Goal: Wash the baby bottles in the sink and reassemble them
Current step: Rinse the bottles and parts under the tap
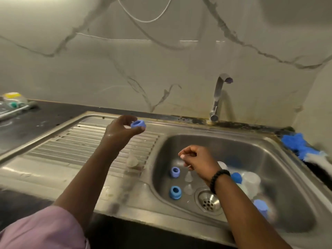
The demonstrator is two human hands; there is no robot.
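My left hand (120, 131) pinches a blue bottle collar ring (138, 124) above the ridged drainboard (71, 141). Over the sink basin (233, 146) my right hand (196, 159) hovers with its fingers curled; whether it holds anything is unclear. On the basin floor lie two more blue collar rings (175, 171) (175, 192) and two clear teats (188, 177) (188, 189). Clear bottles (251, 180) with blue caps (236, 177) (261, 206) lie at the basin's right, partly hidden by my right forearm. A clear teat (132, 161) stands on the drainboard.
The tap (218, 97) rises behind the basin, off. The drain (209, 202) sits at the basin's front. A blue cloth (296, 143) lies on the sink's right rim. At far left, a dish rack with a yellow-topped item (12, 100) stands on the dark counter (36, 119).
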